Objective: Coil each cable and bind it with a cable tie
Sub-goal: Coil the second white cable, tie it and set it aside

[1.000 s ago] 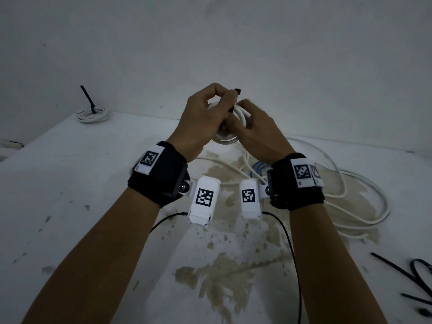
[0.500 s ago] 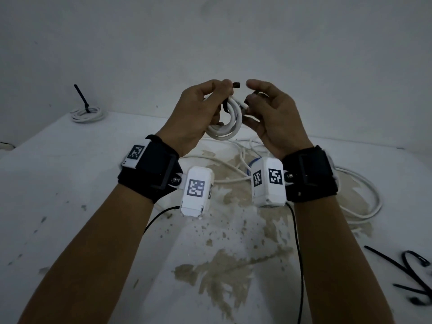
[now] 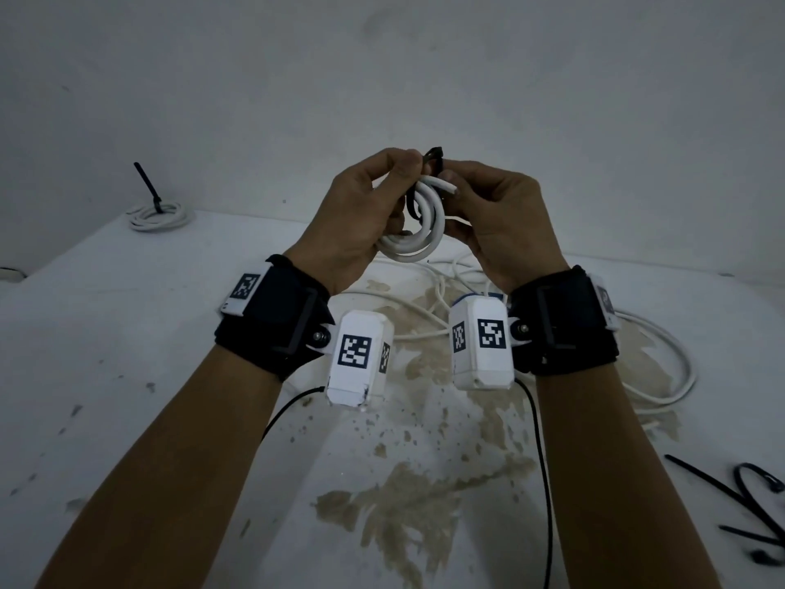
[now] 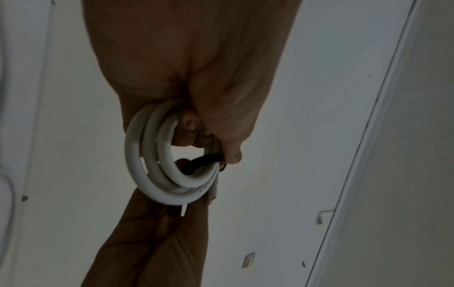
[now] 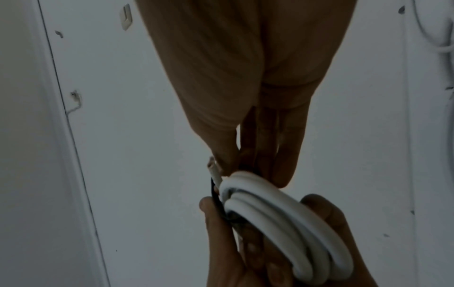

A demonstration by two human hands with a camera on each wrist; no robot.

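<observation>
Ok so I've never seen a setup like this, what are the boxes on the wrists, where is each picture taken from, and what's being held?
No machine here: a person works bare-handed. The white boxes strapped to the wrists are cameras. One picture comes from a head camera looking down; the other two look along each hand. The left hand and right hand hold a small coil of white cable in the air, with a black cable tie around it. On the stained table lie loose white cable, spare black ties and, far left, a coil already tied.
</observation>
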